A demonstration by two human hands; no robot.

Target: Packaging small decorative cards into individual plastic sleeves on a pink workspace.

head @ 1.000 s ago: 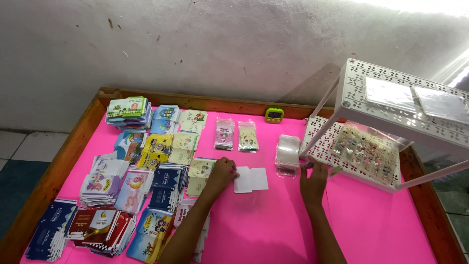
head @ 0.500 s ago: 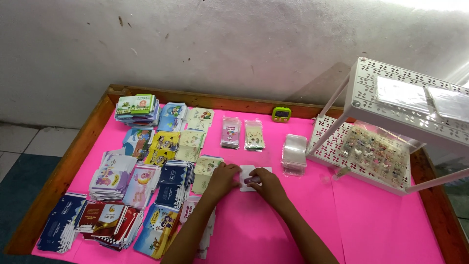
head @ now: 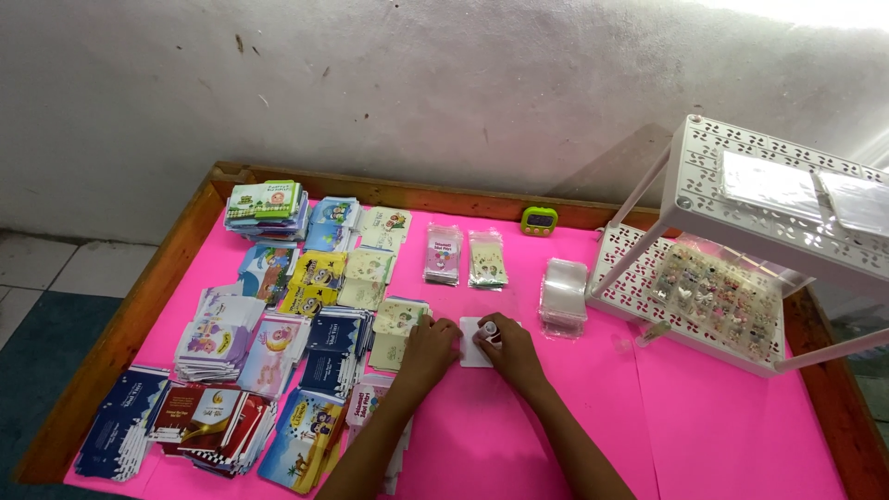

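Observation:
My left hand rests flat on the pink table cover, its fingers at the left edge of a small white card. My right hand lies on the card's right side and pinches a small white object between thumb and fingers. What that object is I cannot tell. Just left of my left hand lies a cream printed card stack.
Many stacks of colourful printed cards cover the table's left half. Two packets of small bags, a clear sleeve stack, a green timer and a white perforated two-tier rack with small trinkets stand behind and right. A wooden rim frames the table.
My right hand came from the rack's lower tier leftward to the white card and now holds a small white object. My left hand stayed by the card.

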